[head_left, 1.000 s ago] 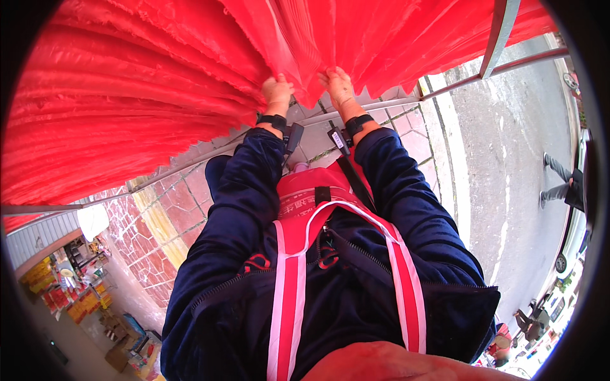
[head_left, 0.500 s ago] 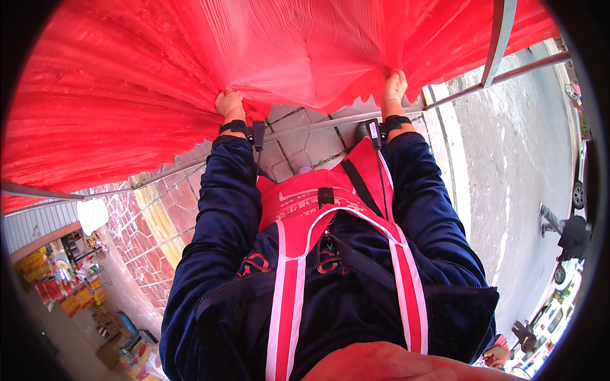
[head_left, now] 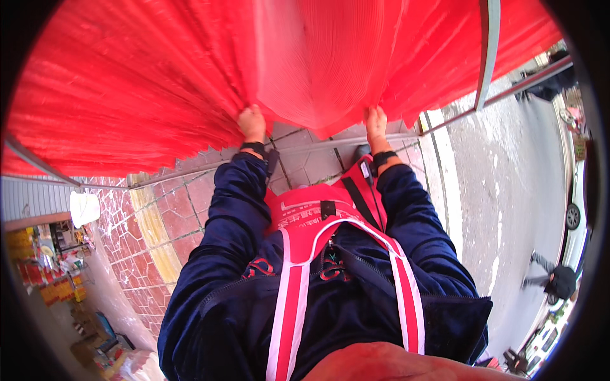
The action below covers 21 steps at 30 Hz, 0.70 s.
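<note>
A wide sheet of thin, pleated red fabric (head_left: 311, 57) spreads across the upper part of the view. My left hand (head_left: 252, 124) is closed on its near edge, left of the middle. On the right, my right hand (head_left: 376, 122) pinches the same edge, fingers pressed together. Between the two hands the fabric sags in a smooth curve, while to the left it bunches into many folds. Both arms reach forward in dark blue sleeves, with black bands at the wrists.
A metal bar (head_left: 324, 145) runs across below the fabric's edge, and a metal post (head_left: 487, 57) stands at the right. Paving tiles (head_left: 171, 200) lie underneath. To the right is a road (head_left: 508, 190) with parked cars and a walking person (head_left: 553, 279). Shop goods (head_left: 60, 273) fill the left.
Both hands have come nearer to my body and closer together, drawing the fabric's edge with them. The stretch between them now hangs in a rounder, smoother curve.
</note>
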Tool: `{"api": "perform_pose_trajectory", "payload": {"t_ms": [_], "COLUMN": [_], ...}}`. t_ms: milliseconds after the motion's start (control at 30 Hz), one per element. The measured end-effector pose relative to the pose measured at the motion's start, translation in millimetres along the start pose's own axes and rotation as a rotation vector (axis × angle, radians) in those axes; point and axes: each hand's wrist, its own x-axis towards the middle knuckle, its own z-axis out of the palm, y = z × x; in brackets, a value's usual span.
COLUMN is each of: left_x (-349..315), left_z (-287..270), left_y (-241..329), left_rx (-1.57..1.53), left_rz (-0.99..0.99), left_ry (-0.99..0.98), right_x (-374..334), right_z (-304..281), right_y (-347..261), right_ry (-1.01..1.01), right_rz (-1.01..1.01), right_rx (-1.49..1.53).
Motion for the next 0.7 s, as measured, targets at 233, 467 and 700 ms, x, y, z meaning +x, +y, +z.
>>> {"api": "perform_pose_trajectory", "payload": {"t_ms": [233,467,700], "left_x": [-42.8,-34.0,-31.3], "left_z": [-7.4,-69.2,-164.3], "left_y": [42.5,106.2,186.5], "left_rx": [-0.363,-0.619,-0.798], "left_rz": [0.265,0.294,0.498], "left_ry": [-0.197,-0.124,0.117], "right_x": [-26.8,-64.3,-102.4], "right_z": [54.9,116.5,170.1], "right_y": [-37.8,-164.5,-286.4], "right_ry": [-0.27,-0.471,-0.491], "right_rz": [0.064,-0.187,-0.597], "right_rx": [-0.344,0.01,-0.025]}}
